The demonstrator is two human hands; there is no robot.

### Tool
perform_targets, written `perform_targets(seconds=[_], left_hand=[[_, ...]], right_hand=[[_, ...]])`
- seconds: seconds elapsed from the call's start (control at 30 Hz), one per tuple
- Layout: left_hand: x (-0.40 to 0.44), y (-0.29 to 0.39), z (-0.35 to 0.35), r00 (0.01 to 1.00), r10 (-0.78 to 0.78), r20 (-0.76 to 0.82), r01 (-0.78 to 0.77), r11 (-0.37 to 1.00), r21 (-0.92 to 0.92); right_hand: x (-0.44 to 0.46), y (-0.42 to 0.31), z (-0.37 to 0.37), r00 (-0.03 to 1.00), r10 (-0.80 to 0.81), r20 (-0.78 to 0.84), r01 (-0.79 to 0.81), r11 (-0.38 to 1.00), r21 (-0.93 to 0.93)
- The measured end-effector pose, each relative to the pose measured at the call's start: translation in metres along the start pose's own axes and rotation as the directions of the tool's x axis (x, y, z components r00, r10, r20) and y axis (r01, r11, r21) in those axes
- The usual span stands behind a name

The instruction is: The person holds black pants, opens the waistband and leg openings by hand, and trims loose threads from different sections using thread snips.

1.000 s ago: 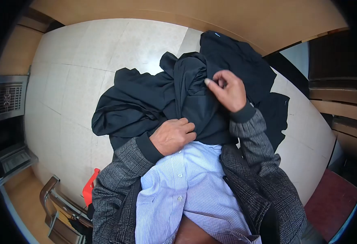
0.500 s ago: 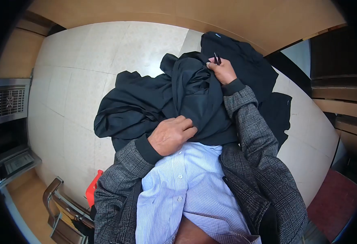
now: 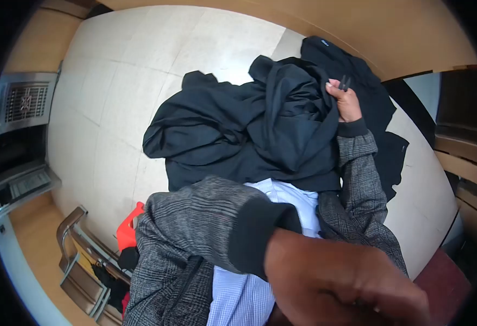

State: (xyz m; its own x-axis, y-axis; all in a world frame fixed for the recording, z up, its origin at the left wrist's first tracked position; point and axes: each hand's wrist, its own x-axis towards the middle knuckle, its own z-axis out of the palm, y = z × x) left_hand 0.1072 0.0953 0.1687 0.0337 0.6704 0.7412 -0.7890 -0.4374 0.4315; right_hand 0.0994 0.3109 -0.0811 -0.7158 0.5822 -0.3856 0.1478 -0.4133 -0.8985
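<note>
- Black cloth [image 3: 244, 125] lies bunched and creased across the middle of my view, just beyond the striped shirt [image 3: 287, 193].
- Right hand [image 3: 348, 104] sits at the right edge of that cloth, and I see its thumb and finger pinching a fold.
- Dark two-pronged tool [image 3: 345, 82] sticks up from the same hand; I cannot make out exactly what kind it is.
- Left hand [image 3: 341, 277] is raised close to my camera, well apart from the cloth, large and blurred; its fingers look bent, but I cannot tell whether they pinch anything.
- Grey checked sleeves [image 3: 195, 212] with dark cuffs [image 3: 254, 233] cover both arms, the left one crossing in front of the shirt and hiding part of it.
- More black fabric [image 3: 366, 81] spreads behind the right hand, with a small white mark [image 3: 324, 42] near its far corner; I cannot tell whether it joins the bunched cloth.
- Pale floor [image 3: 113, 108] with thin seams shows around the cloth, up to a wooden panel [image 3: 412, 38].
- Off to my left I have a metal grille [image 3: 26, 101], a red plastic thing [image 3: 127, 233] and a brown chair [image 3: 67, 231].
</note>
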Motion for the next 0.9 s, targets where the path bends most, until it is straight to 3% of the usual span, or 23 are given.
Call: perform_targets(seconds=[0.17, 0.3, 0.63, 0.7, 0.73, 0.8, 0.83, 0.87, 0.9], left_hand=[[0.006, -0.005, 0.011, 0.984, 0.065, -0.167, -0.107, 0.96, -0.26], [0.006, -0.005, 0.009, 0.981, 0.071, -0.181, -0.11, 0.971, -0.212], [0.005, 0.002, 0.001, 0.974, 0.083, -0.212, -0.106, 0.989, -0.099], [-0.006, 0.005, -0.01, 0.989, 0.065, -0.133, -0.05, 0.992, 0.115], [-0.018, 0.007, -0.018, 0.991, 0.066, -0.114, -0.054, 0.993, 0.101], [-0.052, 0.015, -0.036, 0.925, 0.001, -0.379, 0.194, 0.859, 0.474], [-0.064, 0.021, -0.044, 0.858, 0.027, -0.513, 0.408, 0.571, 0.713], [-0.077, 0.026, -0.05, 0.783, 0.118, -0.611, 0.588, 0.184, 0.788], [-0.092, 0.027, -0.053, 0.628, 0.237, -0.742, 0.769, -0.041, 0.638]], right_hand=[[0.003, 0.005, -0.008, 1.0, 0.022, 0.012, -0.022, 1.0, 0.013], [0.005, 0.008, -0.011, 0.998, 0.025, 0.053, -0.031, 0.994, 0.105], [0.004, 0.006, -0.009, 1.0, -0.014, -0.01, 0.014, 1.0, 0.027], [0.0, 0.004, -0.004, 0.999, -0.033, -0.038, 0.034, 0.999, 0.03], [-0.002, 0.002, -0.002, 0.997, -0.047, -0.055, 0.048, 0.999, 0.023], [-0.007, 0.001, 0.003, 0.997, -0.046, -0.065, 0.053, 0.993, 0.107], [-0.008, 0.0, 0.001, 0.995, -0.057, -0.085, 0.066, 0.993, 0.103], [-0.009, 0.001, 0.0, 0.995, -0.064, -0.081, 0.073, 0.992, 0.108], [-0.01, 0.002, -0.001, 0.995, -0.067, -0.072, 0.075, 0.991, 0.111]])
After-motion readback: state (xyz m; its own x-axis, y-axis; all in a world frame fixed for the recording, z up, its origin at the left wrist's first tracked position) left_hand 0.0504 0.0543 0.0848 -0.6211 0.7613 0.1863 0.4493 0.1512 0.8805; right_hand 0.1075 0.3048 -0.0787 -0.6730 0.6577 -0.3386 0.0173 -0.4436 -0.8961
